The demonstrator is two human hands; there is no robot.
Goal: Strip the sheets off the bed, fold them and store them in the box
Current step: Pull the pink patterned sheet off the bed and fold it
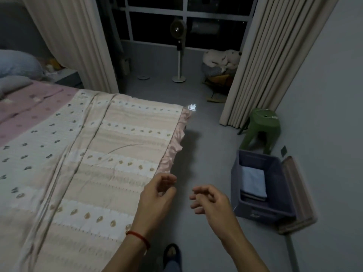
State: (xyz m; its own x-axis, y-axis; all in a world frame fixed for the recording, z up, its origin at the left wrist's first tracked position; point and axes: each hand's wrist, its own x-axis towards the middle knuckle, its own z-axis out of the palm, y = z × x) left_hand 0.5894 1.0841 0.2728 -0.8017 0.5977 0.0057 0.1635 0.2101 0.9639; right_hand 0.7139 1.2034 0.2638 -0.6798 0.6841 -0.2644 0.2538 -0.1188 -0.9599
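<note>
Over the near right corner of the bed, the left hand [157,195] and right hand [211,201] are held loosely curled, nothing gripped. Patterned sheets [110,146] are spread flat there; folded linen is seen in the box [275,211] at right

Left grip [157,195] loosely curled, right grip [211,201] loosely curled, both forearms outstretched
</note>
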